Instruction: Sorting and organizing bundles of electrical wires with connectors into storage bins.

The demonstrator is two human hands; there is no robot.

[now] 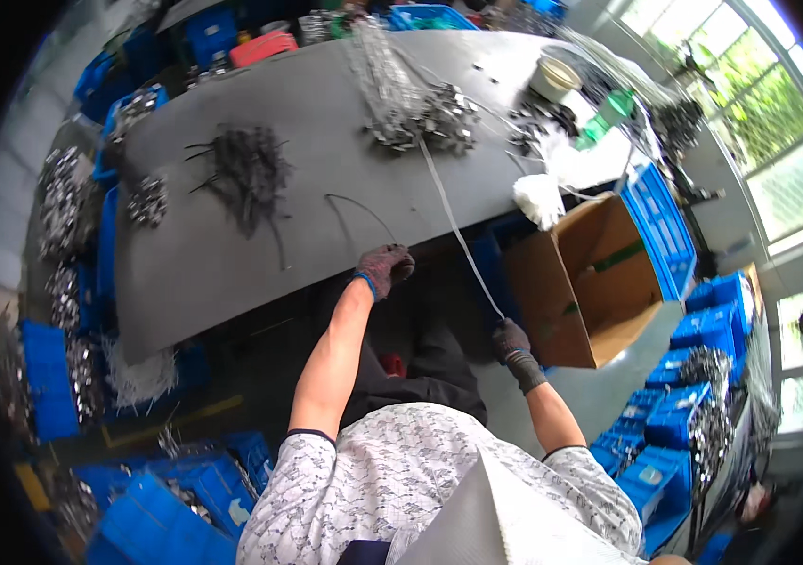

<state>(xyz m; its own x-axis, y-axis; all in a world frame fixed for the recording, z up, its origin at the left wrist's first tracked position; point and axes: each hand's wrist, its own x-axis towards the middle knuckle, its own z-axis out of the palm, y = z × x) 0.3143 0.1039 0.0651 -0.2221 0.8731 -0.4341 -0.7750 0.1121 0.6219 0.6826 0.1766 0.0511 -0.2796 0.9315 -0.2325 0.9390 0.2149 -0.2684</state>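
At the table's front edge, my left hand, in a dark knitted work glove, is closed on the end of a thin dark strip. The strip curves back over the tabletop. My right hand, in a similar glove, is lower and to the right, off the table. It grips the end of a long pale strip, drawn straight from a heap of pale strips with metal pieces at the far side. A loose pile of dark strips lies left of my left hand.
An open cardboard box stands beside my right hand. The grey table also bears a white tub, a green bottle and a white bag. Blue crates full of metal parts line both sides.
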